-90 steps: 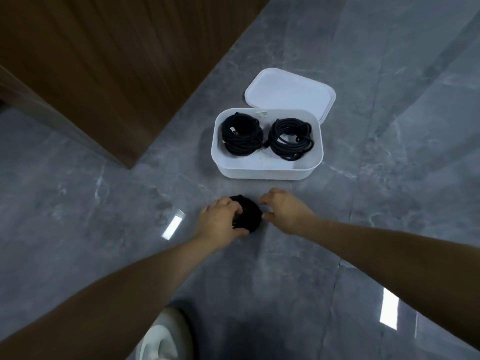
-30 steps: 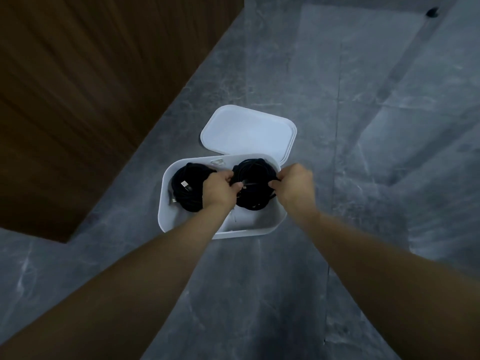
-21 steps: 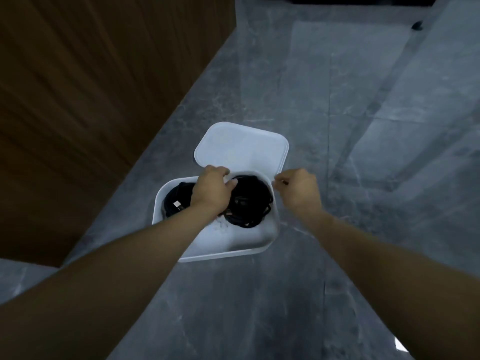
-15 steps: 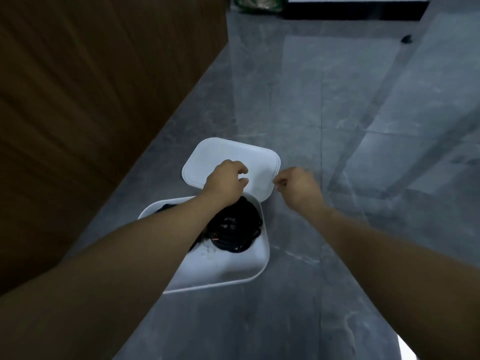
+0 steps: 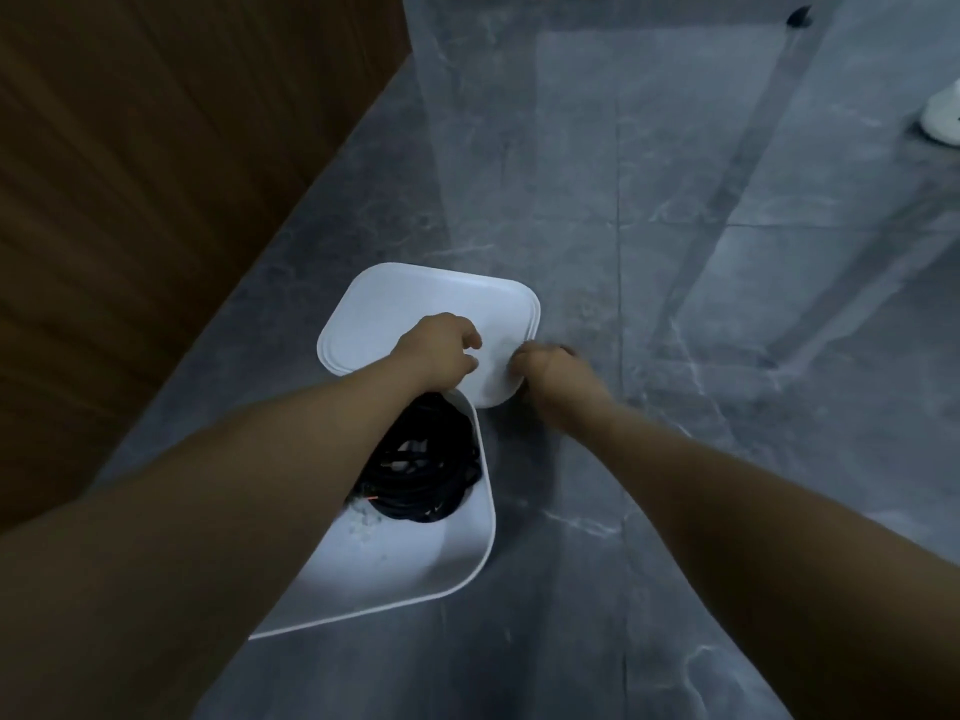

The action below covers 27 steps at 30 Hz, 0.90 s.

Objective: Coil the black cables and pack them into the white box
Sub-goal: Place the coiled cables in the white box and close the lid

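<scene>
The white box (image 5: 482,517) stands on the grey floor at lower centre, and my left forearm hides its left half. Inside, a coil of black cable (image 5: 423,472) shows on the right side. The white lid (image 5: 415,298) lies flat on the floor just beyond the box. My left hand (image 5: 441,350) is over the lid's near part with loosely curled fingers that hold nothing. My right hand (image 5: 550,374) is at the lid's near right corner, its curled fingers around the edge.
A dark wooden panel (image 5: 156,200) runs along the left side close to the box. A white object (image 5: 943,114) sits at the far right edge, and a small dark thing (image 5: 797,15) lies at the top right. Grey marble floor (image 5: 675,252) spreads to the right.
Both hands carried a cable coil from the floor into the box and let go. They then moved past the box to the lid, where the right hand now reaches its edge.
</scene>
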Motion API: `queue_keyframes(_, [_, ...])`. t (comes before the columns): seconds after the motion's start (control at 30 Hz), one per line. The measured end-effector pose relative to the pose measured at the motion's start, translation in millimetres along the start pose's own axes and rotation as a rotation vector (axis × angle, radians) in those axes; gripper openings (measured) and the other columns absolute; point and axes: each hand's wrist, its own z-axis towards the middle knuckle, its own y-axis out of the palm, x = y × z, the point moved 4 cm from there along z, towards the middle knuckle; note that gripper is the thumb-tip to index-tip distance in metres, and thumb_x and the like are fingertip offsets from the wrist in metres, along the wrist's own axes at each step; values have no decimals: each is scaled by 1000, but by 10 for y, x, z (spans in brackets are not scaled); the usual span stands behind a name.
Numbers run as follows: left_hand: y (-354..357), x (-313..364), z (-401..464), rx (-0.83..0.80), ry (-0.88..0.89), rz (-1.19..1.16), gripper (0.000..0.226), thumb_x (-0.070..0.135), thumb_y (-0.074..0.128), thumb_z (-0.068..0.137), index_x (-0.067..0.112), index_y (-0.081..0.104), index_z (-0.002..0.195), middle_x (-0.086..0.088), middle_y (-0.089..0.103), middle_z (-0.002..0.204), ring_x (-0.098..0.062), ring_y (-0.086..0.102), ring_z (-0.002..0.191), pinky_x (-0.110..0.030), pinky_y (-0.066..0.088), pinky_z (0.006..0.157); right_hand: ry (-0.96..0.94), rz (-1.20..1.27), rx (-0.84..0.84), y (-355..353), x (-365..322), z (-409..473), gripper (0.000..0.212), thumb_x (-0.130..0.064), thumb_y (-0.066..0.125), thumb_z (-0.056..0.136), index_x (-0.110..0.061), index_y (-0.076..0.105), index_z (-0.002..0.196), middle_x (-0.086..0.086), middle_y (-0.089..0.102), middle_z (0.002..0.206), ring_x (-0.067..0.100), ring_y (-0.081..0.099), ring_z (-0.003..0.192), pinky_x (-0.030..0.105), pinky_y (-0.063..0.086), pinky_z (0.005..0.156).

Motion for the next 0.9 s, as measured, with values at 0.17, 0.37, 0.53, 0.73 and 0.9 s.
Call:
queue_keyframes(0.17, [55,281,15,-35,63,57,35,19,65,87,15,61,121,-3,58,127,-21,54,115,-30,43,95,-112,-85,50,-148,129,-232,26,-14,56,86,-13,63,111,5,56,121,28,48,115,30,30,100])
queue_keyframes(0.37, [217,639,-105,-99,158,73,43,-2,54,86,17,59,124,-2,55,130,-19,51,119,-24,41,91,-229,-47,88,-264,348,-643,13,-10,55,87,-7,65,96,7,60,105,27,49,96,30,33,69])
queue_keyframes(0.53, [183,862,-273,-95,257,61,51,-2,57,80,21,57,125,0,52,127,-20,50,118,-22,38,88,-170,98,175,-673,509,-900,6,-8,57,87,-10,62,89,3,58,100,17,38,87,32,37,74])
queue_keyframes(0.73, [-229,1171,-545,220,327,-126,21,11,64,83,18,68,102,-1,64,104,-24,59,97,-33,47,85,-108,227,340,-1280,410,-1179,5,-9,59,88,-5,59,90,2,51,89,23,47,86,29,33,70])
queue_keyframes(0.9, [-804,1434,-782,311,430,-166,6,6,62,84,12,62,84,-3,54,84,-30,57,90,-29,36,71,40,353,388,-1663,205,-1438,26,-17,58,91,-8,52,115,12,58,108,27,52,97,27,29,68])
